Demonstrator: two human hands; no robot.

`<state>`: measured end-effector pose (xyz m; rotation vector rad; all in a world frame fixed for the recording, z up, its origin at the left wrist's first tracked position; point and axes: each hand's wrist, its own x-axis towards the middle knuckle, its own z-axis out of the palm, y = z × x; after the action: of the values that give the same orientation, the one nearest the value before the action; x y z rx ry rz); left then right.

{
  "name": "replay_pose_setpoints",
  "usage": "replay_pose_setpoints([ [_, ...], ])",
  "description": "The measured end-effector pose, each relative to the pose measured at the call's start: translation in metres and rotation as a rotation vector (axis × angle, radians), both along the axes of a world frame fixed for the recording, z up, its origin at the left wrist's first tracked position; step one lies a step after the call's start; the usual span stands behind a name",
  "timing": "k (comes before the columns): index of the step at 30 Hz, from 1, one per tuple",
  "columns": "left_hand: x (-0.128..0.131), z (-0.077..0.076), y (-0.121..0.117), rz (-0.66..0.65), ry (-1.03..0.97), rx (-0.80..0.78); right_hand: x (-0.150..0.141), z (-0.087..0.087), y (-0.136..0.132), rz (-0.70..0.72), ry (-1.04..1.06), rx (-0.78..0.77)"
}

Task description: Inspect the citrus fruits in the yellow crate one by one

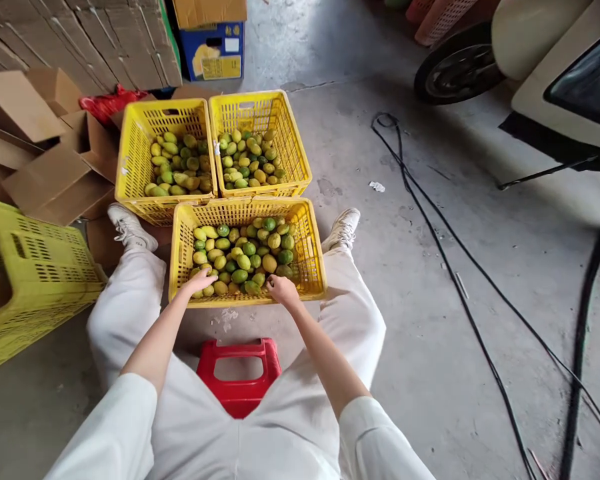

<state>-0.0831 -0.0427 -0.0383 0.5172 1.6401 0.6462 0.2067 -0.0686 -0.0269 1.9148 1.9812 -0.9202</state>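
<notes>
Two bare hands are lowered over the near side of a rectangular yellow slatted plastic crate (pixel 306 243). Small oval fruits, mottled green to yellow (pixel 250 248), are heaped below, between and beyond them. By the left hand (pixel 203 281), with fingers partly extended, the fruits at the near left are reached; by the right hand (pixel 283 291), with fingers curled, those at the near right. Whether a fruit is gripped by either cannot be told.

Light finger pressure would probably be best used, with top fruits handled first so that bruising is avoided.

Farther ahead of the hands, more fruit is held in two similar yellow crates, left (pixel 130 160) and right (pixel 293 143). Closer than the hands, a red plastic stool (pixel 237 399) is partly seen. Scuffed grey concrete floor (pixel 415 373) is spread all around. Left of the grip, open brown cardboard boxes (pixel 50 187) are piled; far right, black cables (pixel 399 155) are trailed near a pale vehicle (pixel 545 40).
</notes>
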Motion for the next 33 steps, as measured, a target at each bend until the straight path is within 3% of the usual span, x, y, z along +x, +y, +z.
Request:
replay_pose_setpoints([
  [6,0.007,-0.031,0.012,-0.331,0.186,0.071,-0.005,-0.009,0.005,0.055,0.021,-0.062],
  [12,0.016,-0.056,0.022,-0.497,0.376,0.080,-0.010,-0.027,0.018,0.103,0.054,-0.162],
  [17,0.011,-0.063,0.029,-0.592,0.449,0.101,-0.032,-0.042,0.040,0.081,0.136,-0.100],
  [25,0.015,-0.077,0.041,-0.652,0.519,0.094,-0.075,-0.069,0.066,-0.056,0.250,-0.073],
  [29,0.020,-0.084,0.039,-0.601,0.555,0.068,-0.081,-0.081,0.074,-0.173,0.311,-0.136],
  [33,0.019,-0.080,0.031,-0.513,0.536,0.082,-0.079,-0.084,0.074,-0.329,0.442,-0.180],
])
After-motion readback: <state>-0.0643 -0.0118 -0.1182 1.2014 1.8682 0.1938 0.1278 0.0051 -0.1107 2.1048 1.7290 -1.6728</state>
